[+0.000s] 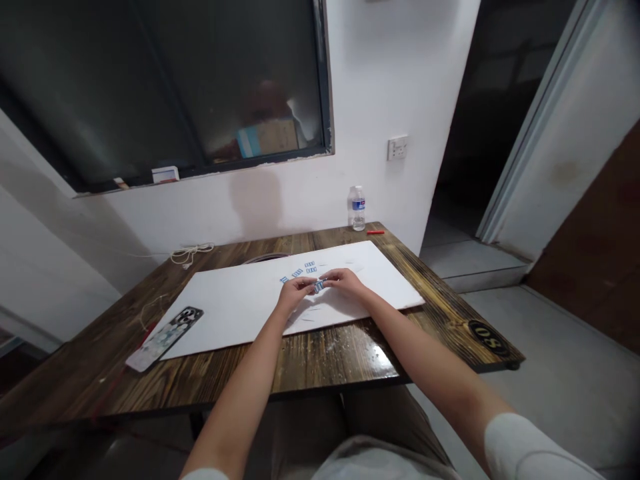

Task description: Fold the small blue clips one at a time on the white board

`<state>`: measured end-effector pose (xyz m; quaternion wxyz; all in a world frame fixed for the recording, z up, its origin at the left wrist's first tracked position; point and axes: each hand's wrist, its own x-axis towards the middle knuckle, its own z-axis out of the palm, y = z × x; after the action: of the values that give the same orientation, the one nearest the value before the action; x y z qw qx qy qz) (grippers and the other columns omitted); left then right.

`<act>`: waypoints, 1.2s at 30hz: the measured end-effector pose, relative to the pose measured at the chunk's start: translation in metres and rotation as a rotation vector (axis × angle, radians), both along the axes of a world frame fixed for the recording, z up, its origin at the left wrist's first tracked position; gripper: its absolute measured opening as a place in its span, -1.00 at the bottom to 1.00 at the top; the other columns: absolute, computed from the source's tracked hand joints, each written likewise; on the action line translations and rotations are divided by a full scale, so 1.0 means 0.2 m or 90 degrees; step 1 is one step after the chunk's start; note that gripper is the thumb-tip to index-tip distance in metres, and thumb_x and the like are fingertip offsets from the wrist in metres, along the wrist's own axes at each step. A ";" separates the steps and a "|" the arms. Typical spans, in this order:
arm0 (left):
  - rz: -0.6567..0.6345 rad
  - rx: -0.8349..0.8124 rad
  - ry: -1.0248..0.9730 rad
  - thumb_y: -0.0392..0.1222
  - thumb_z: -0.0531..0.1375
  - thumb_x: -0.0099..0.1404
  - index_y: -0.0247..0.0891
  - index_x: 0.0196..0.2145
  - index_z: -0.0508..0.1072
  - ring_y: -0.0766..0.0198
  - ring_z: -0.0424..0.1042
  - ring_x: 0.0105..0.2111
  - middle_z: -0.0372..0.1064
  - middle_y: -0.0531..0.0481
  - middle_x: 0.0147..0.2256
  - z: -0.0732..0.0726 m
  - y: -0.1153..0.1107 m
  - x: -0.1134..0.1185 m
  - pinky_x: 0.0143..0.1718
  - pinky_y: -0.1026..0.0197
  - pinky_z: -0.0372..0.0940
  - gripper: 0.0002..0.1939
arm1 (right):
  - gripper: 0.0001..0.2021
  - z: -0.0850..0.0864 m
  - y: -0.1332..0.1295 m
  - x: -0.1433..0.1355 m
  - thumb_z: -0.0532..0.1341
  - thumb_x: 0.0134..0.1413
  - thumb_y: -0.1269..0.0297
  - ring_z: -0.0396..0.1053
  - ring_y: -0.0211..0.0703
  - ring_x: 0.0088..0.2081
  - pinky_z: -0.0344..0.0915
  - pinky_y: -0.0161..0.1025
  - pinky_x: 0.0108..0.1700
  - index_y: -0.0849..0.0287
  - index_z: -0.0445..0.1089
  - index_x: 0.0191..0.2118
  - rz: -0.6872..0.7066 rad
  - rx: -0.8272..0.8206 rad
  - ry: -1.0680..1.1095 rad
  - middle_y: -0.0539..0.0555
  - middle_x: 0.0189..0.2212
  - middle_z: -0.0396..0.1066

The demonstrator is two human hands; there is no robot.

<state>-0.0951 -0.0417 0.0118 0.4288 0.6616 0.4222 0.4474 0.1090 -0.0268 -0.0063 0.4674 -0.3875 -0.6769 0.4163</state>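
Blue piece (319, 287) pinched b/w your L hand (295, 292) & R hand (347, 281).
Uneven pressure could make it slip or bend; L hand might nudge nearby pcs (297, 273).

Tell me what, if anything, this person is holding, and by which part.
A small blue-and-white piece, held between the left grip and right grip, apparently by opposite sides; its material and exact contact points are unclear.

Wooden table (320, 363) with bold streaked grain and a glossy sheen; smooth, matt white board (227, 303); clear, shiny plastic bottle (359, 212); matt wall (395, 80); small blue-patterned pieces (311, 270), their material unclear.
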 end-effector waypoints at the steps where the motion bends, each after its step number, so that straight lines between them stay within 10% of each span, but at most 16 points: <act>1: -0.002 0.000 -0.010 0.04 0.40 -0.05 -0.30 -0.25 0.60 0.12 0.53 -0.40 0.56 -0.13 -0.36 0.00 0.00 0.00 -0.28 0.08 0.44 -0.55 | -0.68 0.00 0.00 0.00 0.37 -0.18 0.11 0.47 -0.10 -0.27 0.33 -0.22 -0.19 0.18 0.56 -0.26 0.002 0.000 0.013 0.10 -0.33 0.57; 14: 0.008 -0.054 -0.067 -0.04 0.43 -0.09 -0.34 -0.29 0.60 0.09 0.54 -0.37 0.56 -0.16 -0.35 -0.06 0.04 0.00 -0.22 0.00 0.45 -0.59 | -0.69 -0.06 -0.03 -0.09 0.31 -0.10 0.10 0.38 -0.25 -0.54 0.30 -0.30 -0.41 0.18 0.50 -0.23 -0.024 0.006 0.045 -0.04 -0.57 0.43; 23: 0.387 0.141 0.232 -0.37 0.24 0.10 -0.26 -0.15 0.53 0.04 0.43 -0.04 0.48 -0.21 -0.08 -0.10 0.15 -0.24 0.02 0.06 0.26 -0.69 | -0.79 -0.06 -0.06 -0.08 0.25 -0.06 0.17 0.35 -0.25 -0.51 0.25 -0.30 -0.37 0.16 0.49 -0.30 -0.138 0.050 0.013 -0.05 -0.56 0.40; 29: 0.302 0.135 0.596 -0.18 0.14 0.30 -0.17 0.05 0.41 0.06 0.18 0.20 0.32 -0.14 0.13 -0.11 0.13 -0.25 0.15 0.03 0.08 -0.64 | -0.78 -0.07 -0.08 -0.09 0.23 -0.06 0.20 0.29 -0.26 -0.51 0.19 -0.30 -0.37 0.17 0.50 -0.29 -0.147 0.066 -0.037 -0.07 -0.58 0.36; 36: 0.270 0.165 0.624 -0.23 0.14 0.28 -0.20 -0.14 0.54 0.11 0.40 -0.08 0.50 -0.12 -0.11 -0.05 0.10 -0.23 -0.06 0.17 0.21 -0.76 | -0.78 -0.07 -0.08 -0.09 0.23 -0.05 0.19 0.28 -0.25 -0.49 0.16 -0.30 -0.37 0.16 0.51 -0.29 -0.153 0.071 -0.062 -0.07 -0.59 0.36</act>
<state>-0.1413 -0.0211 0.0018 -0.0027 0.7403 0.6381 0.2116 0.0909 -0.0433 -0.0206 0.5013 -0.4589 -0.6693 0.3001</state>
